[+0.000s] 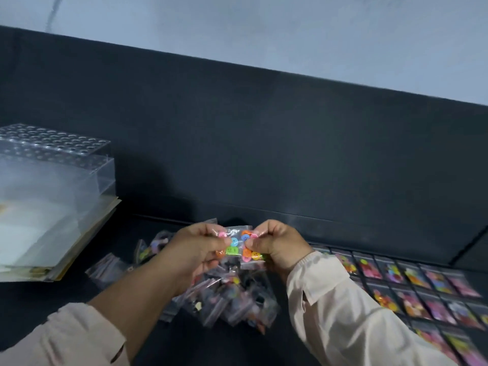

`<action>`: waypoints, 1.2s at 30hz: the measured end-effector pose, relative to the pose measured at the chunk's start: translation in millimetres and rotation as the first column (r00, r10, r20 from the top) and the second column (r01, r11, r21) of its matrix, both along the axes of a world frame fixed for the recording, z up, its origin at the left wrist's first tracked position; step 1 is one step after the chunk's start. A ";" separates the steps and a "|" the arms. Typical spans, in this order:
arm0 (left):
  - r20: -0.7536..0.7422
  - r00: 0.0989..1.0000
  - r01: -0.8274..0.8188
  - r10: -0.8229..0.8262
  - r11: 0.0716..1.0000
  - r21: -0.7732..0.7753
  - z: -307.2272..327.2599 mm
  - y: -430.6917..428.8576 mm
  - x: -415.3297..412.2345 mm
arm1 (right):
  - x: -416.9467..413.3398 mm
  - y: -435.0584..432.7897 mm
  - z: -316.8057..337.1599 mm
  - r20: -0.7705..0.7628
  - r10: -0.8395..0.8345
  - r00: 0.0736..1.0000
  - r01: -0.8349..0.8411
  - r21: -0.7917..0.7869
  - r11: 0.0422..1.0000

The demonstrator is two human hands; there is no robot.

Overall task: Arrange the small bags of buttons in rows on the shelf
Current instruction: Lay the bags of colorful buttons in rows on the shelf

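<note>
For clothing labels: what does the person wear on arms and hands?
Pale cream long sleeves. The left sleeve sits pushed up the forearm; the right sleeve reaches the wrist, ending in a cuff. The left hand and right hand are ungloved.

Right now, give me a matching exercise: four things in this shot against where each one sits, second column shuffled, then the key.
1 held bag of buttons
2 loose pile of bags
3 rows of bags
4 clear plastic box

A at the far left
B pinched between left hand and right hand
C laid flat in a grid at the right
D heaped below the hands

Pairs: 1-B, 2-D, 3-C, 4-A
</note>
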State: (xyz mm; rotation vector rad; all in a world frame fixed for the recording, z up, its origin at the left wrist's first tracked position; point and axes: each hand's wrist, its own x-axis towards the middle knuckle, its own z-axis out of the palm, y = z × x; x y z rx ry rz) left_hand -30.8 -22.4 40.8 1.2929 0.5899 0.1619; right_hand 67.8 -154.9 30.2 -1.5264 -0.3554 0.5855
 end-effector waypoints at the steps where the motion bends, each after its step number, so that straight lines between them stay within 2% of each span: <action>1: -0.013 0.999 0.034 -0.033 0.999 0.034 1.2 -6.8 2.8 | 1.8 -10.2 2.1 -0.004 -0.001 1.000 0.001 -0.007 1.000; 7: -0.173 0.940 0.320 -0.292 0.934 0.162 11.2 -61.4 26.0 | 17.3 -85.9 9.8 0.036 0.021 0.999 -0.019 -0.052 0.998; 10: -0.225 0.913 0.393 -0.341 0.883 0.255 8.7 -97.3 39.9 | 24.1 -126.4 9.8 0.025 0.030 0.999 -0.029 -0.040 0.999; 12: -0.240 0.908 0.400 -0.344 0.881 0.253 4.9 -122.9 49.7 | 30.3 -153.7 8.2 -0.009 -0.006 1.000 0.006 -0.032 0.999; 19: -0.207 0.938 0.310 -0.279 0.941 0.138 -4.6 -216.2 79.8 | 54.0 -273.7 6.6 0.042 -0.109 0.993 0.112 -0.066 0.992; 28: -0.195 0.938 0.310 -0.286 0.945 0.108 -12.2 -318.0 96.6 | 82.9 -424.8 -19.7 0.321 -0.202 0.925 0.279 -0.215 0.936; 33: -0.205 0.939 0.301 -0.277 0.949 0.097 -20.1 -350.4 100.3 | 90.2 -451.4 -40.2 0.465 -0.181 0.867 0.340 -0.284 0.896; 36: -0.216 0.942 0.282 -0.256 0.954 0.101 -22.9 -362.2 102.0 | 91.3 -463.8 -59.0 0.514 -0.085 0.853 0.308 -0.366 0.878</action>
